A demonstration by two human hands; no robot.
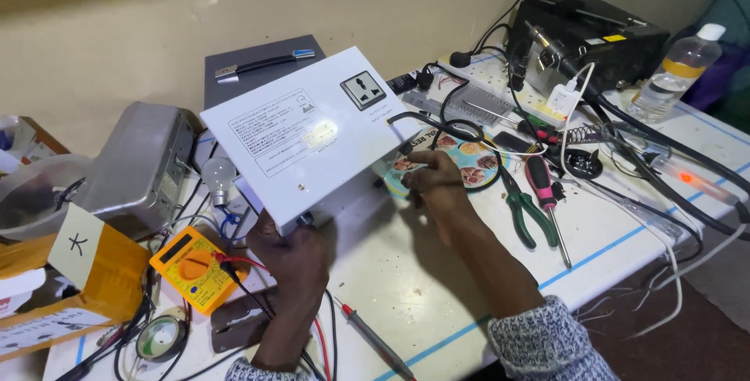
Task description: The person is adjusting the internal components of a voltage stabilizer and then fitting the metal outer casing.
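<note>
Crowded counter, one open patch near the front edge

The counter (437,303) is bare only between the two forearms and toward its front right, where a red-tipped probe (373,339) lies across the gap. The tilted white box (312,135) fills the middle, with the left hand (293,252) under its near edge and the right hand (433,182) at its side. Left of it a yellow multimeter (194,266), a bulb (219,175) and a metal case (141,164) close the way. To the right, green-handled pliers (525,213), a screwdriver (547,201), looping black cables (664,170), a black station (586,33) and a water bottle (676,68) crowd the surface.
</note>
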